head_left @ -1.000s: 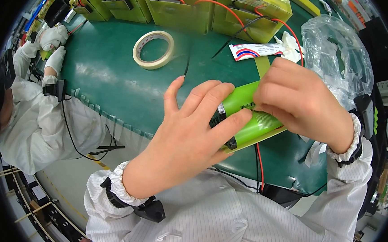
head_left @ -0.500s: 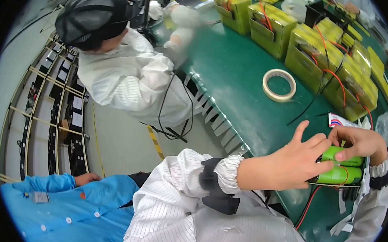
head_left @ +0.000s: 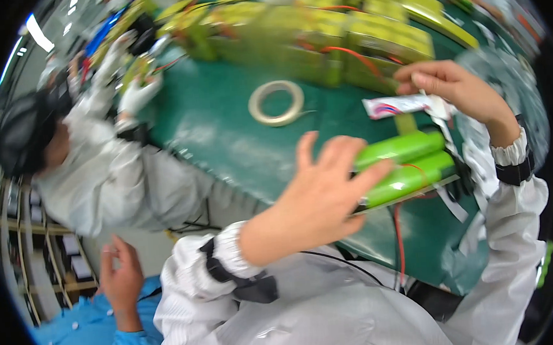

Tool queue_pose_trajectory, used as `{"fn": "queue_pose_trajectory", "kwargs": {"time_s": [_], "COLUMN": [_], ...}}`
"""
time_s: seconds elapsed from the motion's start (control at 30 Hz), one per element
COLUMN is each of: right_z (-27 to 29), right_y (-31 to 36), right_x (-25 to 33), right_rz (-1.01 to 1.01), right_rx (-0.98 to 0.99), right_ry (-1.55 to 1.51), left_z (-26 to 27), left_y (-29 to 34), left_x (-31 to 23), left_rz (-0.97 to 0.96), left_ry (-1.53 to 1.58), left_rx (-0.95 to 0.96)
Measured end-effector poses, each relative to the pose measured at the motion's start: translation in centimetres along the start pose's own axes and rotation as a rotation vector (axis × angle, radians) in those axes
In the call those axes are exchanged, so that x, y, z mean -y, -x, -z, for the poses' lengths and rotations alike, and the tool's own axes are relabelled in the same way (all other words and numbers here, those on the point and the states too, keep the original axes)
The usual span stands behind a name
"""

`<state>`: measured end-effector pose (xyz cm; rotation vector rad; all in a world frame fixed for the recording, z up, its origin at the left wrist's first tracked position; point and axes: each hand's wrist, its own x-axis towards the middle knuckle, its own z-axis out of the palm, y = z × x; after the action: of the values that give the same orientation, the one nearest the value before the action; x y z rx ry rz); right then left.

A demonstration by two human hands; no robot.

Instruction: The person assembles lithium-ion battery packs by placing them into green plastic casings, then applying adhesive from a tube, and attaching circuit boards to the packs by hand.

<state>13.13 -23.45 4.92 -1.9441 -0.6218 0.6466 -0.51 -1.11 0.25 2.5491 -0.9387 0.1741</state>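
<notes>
The main change is at the right hand. Half a second ago its fingers were on the two green batteries; now it has come away from them to the far side, near the white tube and the crumpled tissue. Its fingers are bent, with the thumb close to them, but blur leaves it impossible to tell whether its grip has anything in it.

The left hand has stayed with the batteries. Its grip is on their left end, one finger reaching over the top and the thumb low on the near side. In effect, the work on the batteries has probably paused, with only this hand to steady them.

The batteries lie side by side at the near right of the table. Whether they rest on it or are held slightly above cannot be told. With the right hand gone, more of their right end shows, including a thin red wire across the nearer one.

The tape roll lies farther left, well apart from both hands. At the near left, the hand of a person in blue is now raised, where earlier it was low.
</notes>
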Motion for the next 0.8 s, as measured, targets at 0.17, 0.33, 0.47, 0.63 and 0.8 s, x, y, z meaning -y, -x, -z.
{"fn": "queue_pose_trajectory", "kwargs": {"time_s": [0.17, 0.33, 0.47, 0.63, 0.8], "right_z": [0.8, -2.5, -5.6, -6.4, -6.6], "right_y": [10.3, 14.9, 12.3, 9.0, 8.3], "right_x": [-4.1, -7.5, -9.0, -9.8, -9.7], "right_rz": [0.01, -0.015, 0.022, 0.077, 0.066], "right_rx": [-0.343, -0.358, -0.308, -0.254, -0.271], "right_ry": [-0.004, -0.133, -0.053, -0.148, -0.199], "left_z": [1.0, 0.8, -0.8, -2.2, -6.7], "left_y": [-1.3, -1.4, -0.8, 0.5, 3.4], "left_x": [-0.8, -2.0, -1.6, -1.3, 0.5], "left_rz": [0.011, 0.032, 0.105, 0.184, 0.442], "left_ry": [-0.003, -0.042, 0.06, 0.134, 0.663], "left_rx": [0.094, 0.095, -0.031, -0.216, -0.304]}}
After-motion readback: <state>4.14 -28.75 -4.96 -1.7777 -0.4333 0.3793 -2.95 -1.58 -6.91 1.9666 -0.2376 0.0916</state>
